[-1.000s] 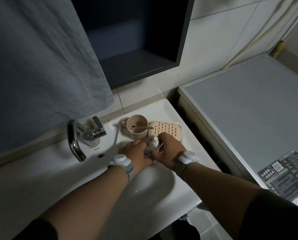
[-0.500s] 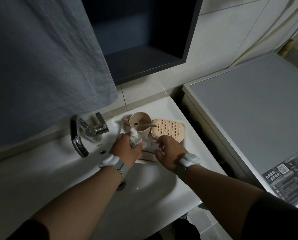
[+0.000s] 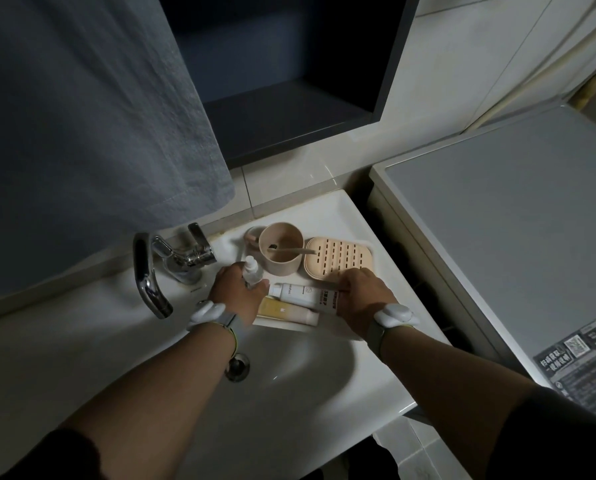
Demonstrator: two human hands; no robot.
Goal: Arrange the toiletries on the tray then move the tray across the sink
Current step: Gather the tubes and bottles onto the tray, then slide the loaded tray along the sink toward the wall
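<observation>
A white tray (image 3: pixel 367 239) lies on the sink's right ledge. On it stand a beige cup (image 3: pixel 282 251) with a toothbrush (image 3: pixel 298 251) inside and a peach slotted soap dish (image 3: pixel 338 257). Two tubes lie in front: a white tube (image 3: pixel 300 293) and a yellow tube (image 3: pixel 287 310). My left hand (image 3: pixel 239 294) is shut on a small clear spray bottle (image 3: pixel 252 271), upright at the tray's left edge beside the cup. My right hand (image 3: pixel 362 299) rests on the right end of the white tube, fingers curled over it.
A chrome tap (image 3: pixel 165 268) stands left of the tray, with the basin and drain (image 3: pixel 237 367) below. A grey towel (image 3: pixel 82 116) hangs at upper left. A dark open cabinet (image 3: pixel 282 81) is above. A washing machine (image 3: pixel 514 220) stands on the right.
My left hand has carried the spray bottle from the tray's middle to its left edge. The right hand moved off the bottle onto the white tube. Both tubes now show.
</observation>
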